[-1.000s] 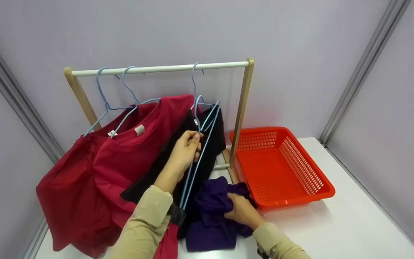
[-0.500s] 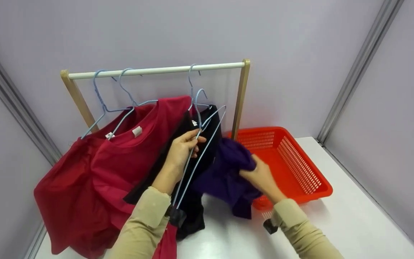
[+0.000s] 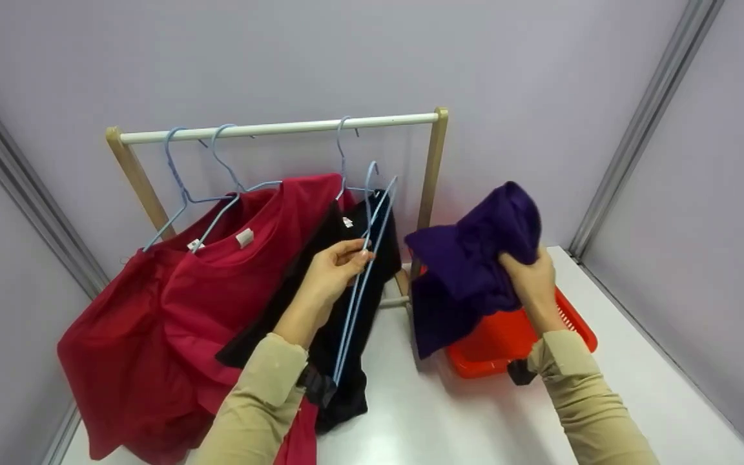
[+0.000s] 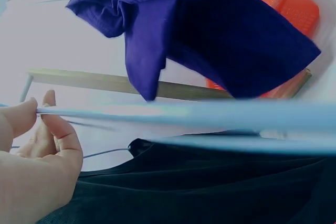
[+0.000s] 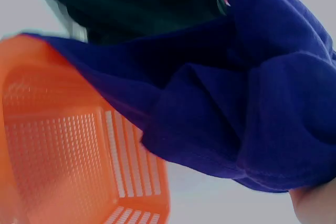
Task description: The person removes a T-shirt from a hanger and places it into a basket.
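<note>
My left hand [image 3: 333, 268] pinches a light blue wire hanger [image 3: 358, 290] between thumb and fingers, in front of the black garment [image 3: 340, 352] on the rack. In the left wrist view the hanger's wire [image 4: 184, 113] runs blurred across from the fingertips. My right hand [image 3: 533, 278] grips a bunched purple garment [image 3: 475, 258] and holds it up over the orange-red basket [image 3: 488, 349]. The garment's loose end hangs down to the left. In the right wrist view the purple cloth [image 5: 210, 114] covers most of that hand.
A small rack with a white rail [image 3: 268, 128] and wooden posts [image 3: 432, 168] stands against the back wall. A dark red garment [image 3: 120, 342] and a crimson shirt [image 3: 217, 284] hang from it on blue hangers, left of the black one. The white table [image 3: 423, 413] lies below.
My right hand has lifted the purple garment off the table and carried it up and right, over the basket. The left hand keeps its hold on the hanger, which has turned slightly.
</note>
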A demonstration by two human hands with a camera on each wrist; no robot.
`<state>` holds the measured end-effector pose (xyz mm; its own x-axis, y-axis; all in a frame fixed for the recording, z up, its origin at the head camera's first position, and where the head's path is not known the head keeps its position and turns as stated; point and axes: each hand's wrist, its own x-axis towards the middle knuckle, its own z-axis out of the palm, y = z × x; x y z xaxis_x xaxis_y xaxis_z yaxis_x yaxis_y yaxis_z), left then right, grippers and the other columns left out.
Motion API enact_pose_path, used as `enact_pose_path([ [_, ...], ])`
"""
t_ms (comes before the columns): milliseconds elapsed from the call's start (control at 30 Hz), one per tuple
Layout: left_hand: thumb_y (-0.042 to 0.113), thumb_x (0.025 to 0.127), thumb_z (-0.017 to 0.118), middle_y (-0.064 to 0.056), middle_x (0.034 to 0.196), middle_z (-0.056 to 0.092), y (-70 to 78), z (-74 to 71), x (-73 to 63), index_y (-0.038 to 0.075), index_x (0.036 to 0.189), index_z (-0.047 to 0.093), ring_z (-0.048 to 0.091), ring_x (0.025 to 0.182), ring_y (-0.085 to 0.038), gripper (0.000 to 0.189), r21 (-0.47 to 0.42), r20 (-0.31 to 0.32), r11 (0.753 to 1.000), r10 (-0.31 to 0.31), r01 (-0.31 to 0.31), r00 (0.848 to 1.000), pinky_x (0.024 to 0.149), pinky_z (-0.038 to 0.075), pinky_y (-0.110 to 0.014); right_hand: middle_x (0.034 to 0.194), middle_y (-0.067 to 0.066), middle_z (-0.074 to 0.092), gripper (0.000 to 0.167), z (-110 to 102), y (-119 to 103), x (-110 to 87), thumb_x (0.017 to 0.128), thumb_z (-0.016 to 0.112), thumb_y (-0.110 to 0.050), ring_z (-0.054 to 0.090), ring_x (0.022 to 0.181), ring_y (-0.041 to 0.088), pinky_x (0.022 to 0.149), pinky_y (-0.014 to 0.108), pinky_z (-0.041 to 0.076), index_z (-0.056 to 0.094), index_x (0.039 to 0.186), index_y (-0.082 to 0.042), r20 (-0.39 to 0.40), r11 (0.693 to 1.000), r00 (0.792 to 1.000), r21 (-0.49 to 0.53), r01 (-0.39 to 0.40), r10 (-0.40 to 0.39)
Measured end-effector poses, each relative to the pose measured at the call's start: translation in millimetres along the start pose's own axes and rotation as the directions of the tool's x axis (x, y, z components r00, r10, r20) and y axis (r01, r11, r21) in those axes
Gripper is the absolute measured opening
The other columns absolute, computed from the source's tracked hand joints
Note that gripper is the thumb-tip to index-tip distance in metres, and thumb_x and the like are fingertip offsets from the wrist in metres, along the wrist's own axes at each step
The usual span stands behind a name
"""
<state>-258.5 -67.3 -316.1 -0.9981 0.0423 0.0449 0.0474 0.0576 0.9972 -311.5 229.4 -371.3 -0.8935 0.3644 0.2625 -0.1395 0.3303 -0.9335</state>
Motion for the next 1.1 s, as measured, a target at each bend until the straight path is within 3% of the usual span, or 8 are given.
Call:
enact_pose_path([
  [133,0.012,0.094,0.059,-0.008,0.103,0.064,2.3,1.4,1.1,0.002,0.127,0.059,0.054,0.085,-0.011,0.035,0.023,-0.043,1.000,0.000,0.001,0.999,0.074,0.046,-0.020,0.115,0.022,0.058,0.046,-10.0,10.4,4.5,0.081,0.065,-0.015,0.052,0.101,0.026,0.095,0.035,0.040,0.053,0.121,0.003,-0.071,0.999,0.997,-0.047,0.001,-0.005],
  [367,0.017,0.092,0.063,-0.013,0.114,0.066,11.2,3.5,3.4,0.003,0.124,0.063,0.059,0.095,-0.015,0.035,0.035,-0.088,0.998,-0.040,0.043,0.995,0.085,0.049,-0.026,0.112,0.029,0.058,0.047,-15.8,38.3,5.6,0.078,0.066,-0.014,0.052,0.103,0.038,0.093,0.048,0.040,0.049,0.118,0.004,-0.092,0.979,0.995,-0.203,0.007,-0.026],
  [567,0.017,0.093,0.061,-0.011,0.111,0.066,20.4,7.1,6.0,0.002,0.124,0.062,0.058,0.094,-0.014,0.034,0.002,-0.103,1.000,-0.027,0.028,0.994,0.079,0.048,-0.022,0.126,0.037,0.050,0.057,-19.4,65.5,3.4,0.079,0.066,-0.015,0.048,0.117,0.047,0.103,0.054,0.036,0.042,0.125,0.012,0.046,0.931,0.999,-0.364,-0.003,0.021],
  [700,0.011,0.096,0.055,-0.004,0.101,0.062,26.7,11.7,7.9,0.000,0.128,0.058,0.052,0.084,-0.008,0.034,-0.135,-0.072,0.990,-0.046,0.036,0.996,0.071,0.045,-0.017,0.127,0.040,0.047,0.062,-20.6,81.4,-1.5,0.079,0.067,-0.014,0.046,0.119,0.051,0.104,0.056,0.035,0.040,0.126,0.016,0.164,0.886,0.986,-0.461,0.051,0.029],
  [833,0.000,0.094,0.049,-0.009,0.111,0.060,30.9,14.1,8.8,-0.004,0.131,0.053,0.051,0.089,-0.010,0.038,-0.259,-0.028,0.965,-0.052,0.043,0.998,0.072,0.045,-0.019,0.125,0.041,0.048,0.064,-18.1,92.6,-7.1,0.077,0.068,-0.012,0.047,0.117,0.052,0.103,0.057,0.037,0.040,0.125,0.019,0.248,0.853,0.969,-0.508,0.117,0.014],
  [967,-0.003,0.095,0.049,-0.019,0.128,0.055,32.2,14.3,9.1,-0.005,0.136,0.048,0.052,0.104,-0.018,0.041,-0.232,-0.011,0.973,-0.007,0.004,1.000,0.078,0.047,-0.020,0.120,0.043,0.050,0.064,-13.8,100.2,-11.5,0.076,0.070,-0.011,0.049,0.113,0.054,0.099,0.059,0.039,0.040,0.123,0.021,0.311,0.827,0.950,-0.536,0.171,0.005],
  [1100,-0.001,0.095,0.052,-0.020,0.130,0.058,31.8,15.0,10.7,-0.003,0.133,0.052,0.056,0.103,-0.018,0.039,-0.191,-0.057,0.981,0.034,-0.044,0.998,0.077,0.050,-0.018,0.115,0.043,0.052,0.061,-11.0,104.4,-16.1,0.076,0.071,-0.013,0.052,0.108,0.054,0.095,0.059,0.041,0.042,0.118,0.020,0.361,0.800,0.932,-0.565,0.202,0.020],
])
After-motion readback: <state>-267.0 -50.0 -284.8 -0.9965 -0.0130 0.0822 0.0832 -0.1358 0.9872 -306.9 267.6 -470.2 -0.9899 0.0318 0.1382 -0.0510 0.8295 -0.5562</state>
